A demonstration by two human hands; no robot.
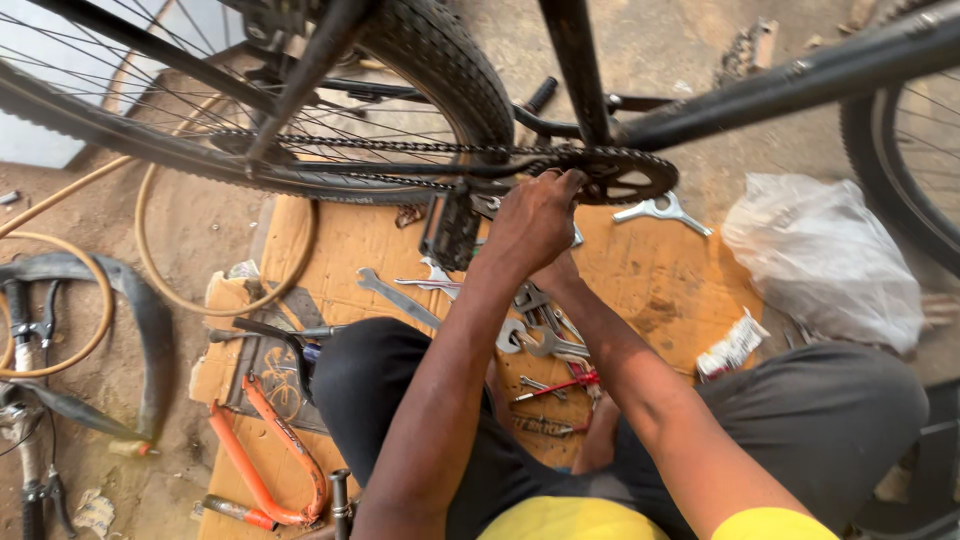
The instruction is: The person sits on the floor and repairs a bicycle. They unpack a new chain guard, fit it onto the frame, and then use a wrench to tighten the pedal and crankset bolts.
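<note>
A black bicycle stands over a sheet of cardboard (pixel 650 280). My left hand (pixel 533 222) reaches up to the chainring (pixel 625 176), its fingers curled around the crank at the ring's left side. My right hand is mostly hidden under the left one, and only its wrist (pixel 562 275) shows. The chain (pixel 400 146) runs left from the ring toward the rear wheel (pixel 445 60). A black pedal (pixel 450 232) hangs just left of my left wrist.
Several spanners (pixel 400 297) and a red-handled tool (pixel 560 385) lie on the cardboard between my knees. A flat silver multi-wrench (pixel 662 210) lies under the chainring. A white plastic bag (pixel 825 255) sits right, an orange metal frame piece (pixel 272 452) and tan hose (pixel 150 270) left.
</note>
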